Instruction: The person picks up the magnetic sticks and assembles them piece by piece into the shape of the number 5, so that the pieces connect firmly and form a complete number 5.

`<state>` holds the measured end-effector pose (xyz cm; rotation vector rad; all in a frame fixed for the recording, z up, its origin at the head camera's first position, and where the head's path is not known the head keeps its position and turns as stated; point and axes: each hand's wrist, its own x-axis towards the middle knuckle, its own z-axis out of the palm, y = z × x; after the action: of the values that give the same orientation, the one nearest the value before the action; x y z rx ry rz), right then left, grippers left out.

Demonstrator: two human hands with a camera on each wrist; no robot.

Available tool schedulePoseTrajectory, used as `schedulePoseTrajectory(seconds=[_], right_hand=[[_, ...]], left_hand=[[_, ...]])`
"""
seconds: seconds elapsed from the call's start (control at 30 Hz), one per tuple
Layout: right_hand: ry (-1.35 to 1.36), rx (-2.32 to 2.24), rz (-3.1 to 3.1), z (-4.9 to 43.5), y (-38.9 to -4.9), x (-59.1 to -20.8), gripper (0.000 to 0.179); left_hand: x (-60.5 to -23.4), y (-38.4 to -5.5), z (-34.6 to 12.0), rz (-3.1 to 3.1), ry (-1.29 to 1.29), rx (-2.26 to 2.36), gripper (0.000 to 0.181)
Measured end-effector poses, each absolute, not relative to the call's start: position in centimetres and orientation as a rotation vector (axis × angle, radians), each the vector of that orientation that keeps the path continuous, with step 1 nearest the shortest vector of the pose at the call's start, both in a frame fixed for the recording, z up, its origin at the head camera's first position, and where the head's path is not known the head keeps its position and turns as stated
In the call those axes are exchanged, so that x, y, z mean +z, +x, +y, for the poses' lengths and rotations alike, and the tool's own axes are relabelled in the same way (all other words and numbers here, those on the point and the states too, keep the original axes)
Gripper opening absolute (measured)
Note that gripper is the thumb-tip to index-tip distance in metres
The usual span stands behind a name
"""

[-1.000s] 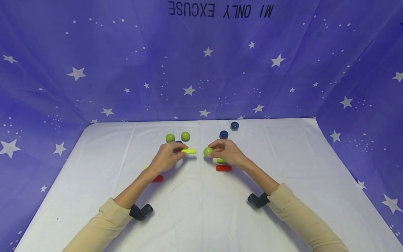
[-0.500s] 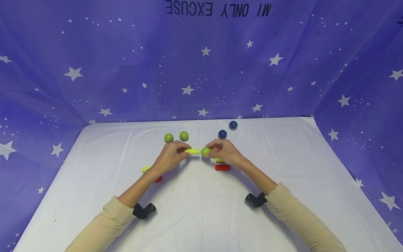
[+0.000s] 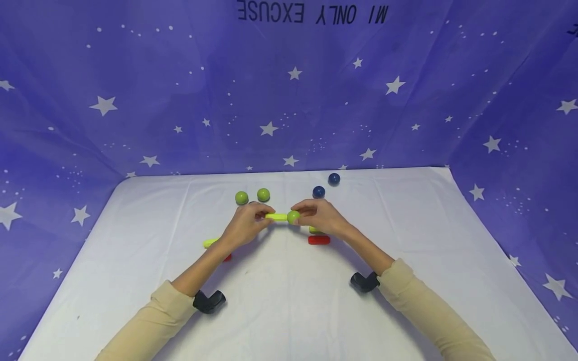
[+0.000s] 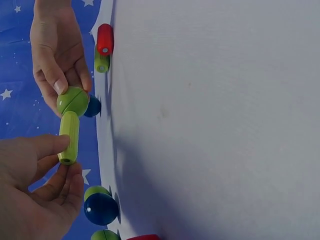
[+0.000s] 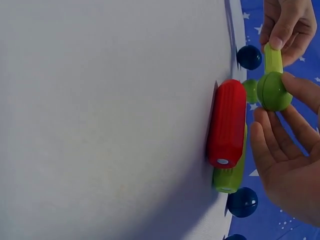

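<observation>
In the head view my left hand (image 3: pixel 246 225) pinches a yellow-green magnetic rod (image 3: pixel 277 217) by its left end, between thumb and fingers. My right hand (image 3: pixel 324 217) holds a shiny green ball (image 3: pixel 293 217) in its fingertips. Rod and ball touch end to end, raised off the cloth. In the left wrist view a seam runs around the green ball (image 4: pixel 73 101), and the rod's near end shows a dark round spot. Behind the right hand, a red rod (image 5: pixel 227 125) with a silvery end dot lies beside a partly hidden yellow-green rod (image 5: pixel 229 179).
Two green balls (image 3: pixel 241 197) lie at the back left, two blue balls (image 3: pixel 318 191) at the back right. Another blue ball (image 4: pixel 101 208) lies near my left hand. Under the left forearm are a yellow-green rod (image 3: pixel 210 242) and a mostly hidden red rod (image 3: pixel 228 257). White cloth (image 3: pixel 280 301) covers the table.
My left hand has moved right with the rod, and my right hand slightly left with the ball. The gap between rod and ball has closed; they now touch.
</observation>
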<state>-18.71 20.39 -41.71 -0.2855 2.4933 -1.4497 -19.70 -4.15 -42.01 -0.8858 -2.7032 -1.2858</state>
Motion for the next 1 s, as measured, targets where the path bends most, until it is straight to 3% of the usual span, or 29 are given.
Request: schedulePoseTrajectory(seconds=[0.23, 0.57, 1.0], right_hand=[[-0.298, -1.350, 2.567, 20.5, -19.7, -42.0, 0.034], [-0.237, -1.277, 2.605, 20.6, -20.3, -42.4, 0.033], [-0.145, -1.381, 2.470, 21.2, -21.2, -43.3, 0.034]], left_hand=[[-42.0, -20.0, -5.1, -2.703, -0.808, -1.355, 0.024], [-42.0, -20.7, -7.4, -2.706, -0.475, -1.399, 0.036], [-43.2, -21.8, -6.3, -2.742, -0.491, -1.228, 0.038]])
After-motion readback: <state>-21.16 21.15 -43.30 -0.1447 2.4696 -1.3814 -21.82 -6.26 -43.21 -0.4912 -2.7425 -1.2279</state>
